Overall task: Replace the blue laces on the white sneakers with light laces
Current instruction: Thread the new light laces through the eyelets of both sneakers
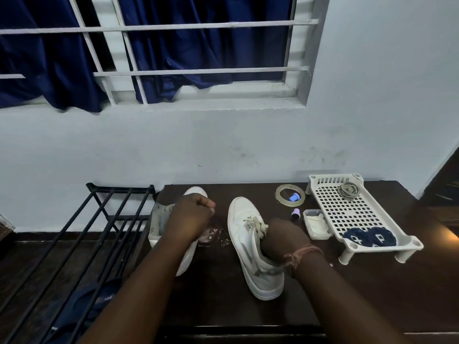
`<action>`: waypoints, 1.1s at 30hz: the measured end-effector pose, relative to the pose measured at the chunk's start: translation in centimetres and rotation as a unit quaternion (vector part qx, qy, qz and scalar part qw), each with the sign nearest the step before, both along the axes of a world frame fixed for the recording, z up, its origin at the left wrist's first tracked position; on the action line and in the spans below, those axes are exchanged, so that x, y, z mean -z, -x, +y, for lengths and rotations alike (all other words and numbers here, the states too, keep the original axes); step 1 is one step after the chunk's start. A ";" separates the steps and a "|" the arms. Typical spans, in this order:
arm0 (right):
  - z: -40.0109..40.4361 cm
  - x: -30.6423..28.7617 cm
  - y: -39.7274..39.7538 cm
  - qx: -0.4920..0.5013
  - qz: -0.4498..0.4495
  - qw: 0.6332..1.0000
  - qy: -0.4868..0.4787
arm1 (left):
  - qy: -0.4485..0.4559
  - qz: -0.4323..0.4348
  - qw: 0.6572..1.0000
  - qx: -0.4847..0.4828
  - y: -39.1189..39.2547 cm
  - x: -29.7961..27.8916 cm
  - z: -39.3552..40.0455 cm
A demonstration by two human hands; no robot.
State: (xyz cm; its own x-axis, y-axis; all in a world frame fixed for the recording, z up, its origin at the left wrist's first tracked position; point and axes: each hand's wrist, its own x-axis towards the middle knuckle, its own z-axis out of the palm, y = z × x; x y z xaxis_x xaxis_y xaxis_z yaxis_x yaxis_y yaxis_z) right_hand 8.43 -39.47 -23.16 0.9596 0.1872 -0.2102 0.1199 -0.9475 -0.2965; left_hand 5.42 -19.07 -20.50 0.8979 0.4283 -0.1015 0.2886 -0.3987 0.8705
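Two white sneakers lie on the dark table. The right sneaker carries a light lace across its tongue. My right hand grips this sneaker at its opening, with the fingers hidden inside the collar. The left sneaker is mostly covered by my left hand, which is curled into a fist above it; I see no lace in that fist. Coiled blue laces rest at the near end of a white perforated tray. A coil of light lace sits at the tray's far end.
A tape roll with a small blue cap inside, a purple cap and a small white box lie between the right sneaker and the tray. A black metal rack stands left of the table. The wall is just behind.
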 end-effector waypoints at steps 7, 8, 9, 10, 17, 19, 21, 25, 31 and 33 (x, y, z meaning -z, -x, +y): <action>1.1 -1.0 0.5 -0.019 0.015 1.000 0.010 | -0.235 0.061 0.970 -0.018 0.8 1.2 3.9; 1.4 -1.3 0.6 -0.014 0.010 1.000 0.005 | -0.255 0.088 0.963 -0.002 1.1 1.5 4.0; 1.7 -1.6 0.6 -0.008 0.008 1.000 0.001 | -0.284 0.116 0.952 0.011 1.2 1.7 3.9; 2.0 -2.0 0.7 -0.003 0.003 1.000 -0.006 | -0.320 0.143 0.936 0.019 1.3 2.0 3.8; 5.6 -2.4 0.8 0.017 0.027 0.995 -0.093 | -0.343 0.049 0.935 -0.070 2.3 1.4 4.5; 7.4 -2.5 1.2 0.016 0.020 0.992 -0.122 | -0.334 0.007 0.937 -0.104 2.6 -0.1 5.3; 9.4 -2.8 2.0 0.017 0.013 0.988 -0.155 | -0.337 -0.015 0.933 -0.129 3.1 -1.9 5.8; 13.6 -2.2 3.0 0.028 0.012 0.978 -0.208 | -0.365 -0.078 0.911 -0.177 4.4 -4.5 6.6; 17.2 -0.7 4.6 0.027 0.013 0.973 -0.229 | -0.336 -0.140 0.905 -0.220 5.3 -6.3 6.5; 16.9 -1.0 4.3 0.012 0.035 0.967 -0.252 | -0.331 -0.158 0.904 -0.221 5.1 -6.6 6.2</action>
State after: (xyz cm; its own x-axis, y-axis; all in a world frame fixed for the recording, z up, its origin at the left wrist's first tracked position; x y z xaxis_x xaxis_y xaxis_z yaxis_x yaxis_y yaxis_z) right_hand 4.14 -22.59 -22.15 0.9515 0.2609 -0.1628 0.0628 -0.6831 -0.7276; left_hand 0.28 -12.83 -13.94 0.5642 0.6249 0.5397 0.3255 -0.7690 0.5502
